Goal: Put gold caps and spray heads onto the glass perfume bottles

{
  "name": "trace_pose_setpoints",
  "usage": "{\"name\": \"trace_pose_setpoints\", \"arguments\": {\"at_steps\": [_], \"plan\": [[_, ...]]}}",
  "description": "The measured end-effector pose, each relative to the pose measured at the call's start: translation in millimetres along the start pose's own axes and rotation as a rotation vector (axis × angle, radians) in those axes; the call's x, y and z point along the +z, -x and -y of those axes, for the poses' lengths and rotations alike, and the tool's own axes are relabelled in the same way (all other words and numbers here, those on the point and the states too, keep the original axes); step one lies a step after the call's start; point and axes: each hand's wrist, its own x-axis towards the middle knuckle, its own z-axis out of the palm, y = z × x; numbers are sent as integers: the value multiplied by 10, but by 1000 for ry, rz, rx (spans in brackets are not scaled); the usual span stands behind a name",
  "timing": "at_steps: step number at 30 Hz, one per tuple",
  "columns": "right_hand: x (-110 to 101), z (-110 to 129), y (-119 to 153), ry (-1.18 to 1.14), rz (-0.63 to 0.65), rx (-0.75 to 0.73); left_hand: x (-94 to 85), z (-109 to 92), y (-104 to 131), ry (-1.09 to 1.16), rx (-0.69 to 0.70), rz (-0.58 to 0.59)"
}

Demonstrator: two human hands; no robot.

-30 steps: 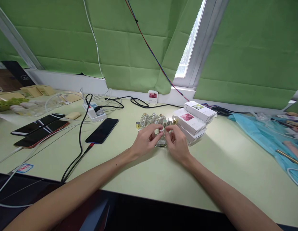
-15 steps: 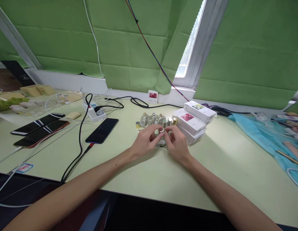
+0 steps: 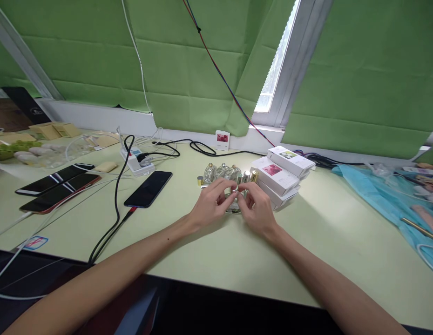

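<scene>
Clear glass bottle between hands, centre of pale green worktop. Left hand and right hand pinched narrow, fingertips close together at bottle's top; exact grip hidden, cannot tell. Three rounded clear glass bottles on far side. Short gold cylindrical cap left. White cardboard boxes stacked right. Flat black phone farther left.

The bottles are smooth glass, the caps glossy (metal, perhaps; they're small).
</scene>
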Motion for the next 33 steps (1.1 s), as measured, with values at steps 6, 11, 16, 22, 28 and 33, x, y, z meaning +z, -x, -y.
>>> {"name": "trace_pose_setpoints", "arguments": {"at_steps": [6, 11, 16, 22, 28, 33], "plan": [[3, -3, 1, -8, 17, -6, -2, 5, 0, 8, 14, 1], [3, 6, 9, -8, 25, -15, -7, 4, 1, 6, -12, 14], [6, 8, 11, -3, 27, -29, -8, -2, 1, 7, -25, 15], [20, -3, 20, 0, 25, -29, 0, 8, 11, 12, -29, 18], [22, -1, 23, -9, 33, -14, -8, -3, 4, 16, -37, 26], [21, 6, 23, -7, 35, -8, -13, 2, 5, 25, -66, 41]]}}
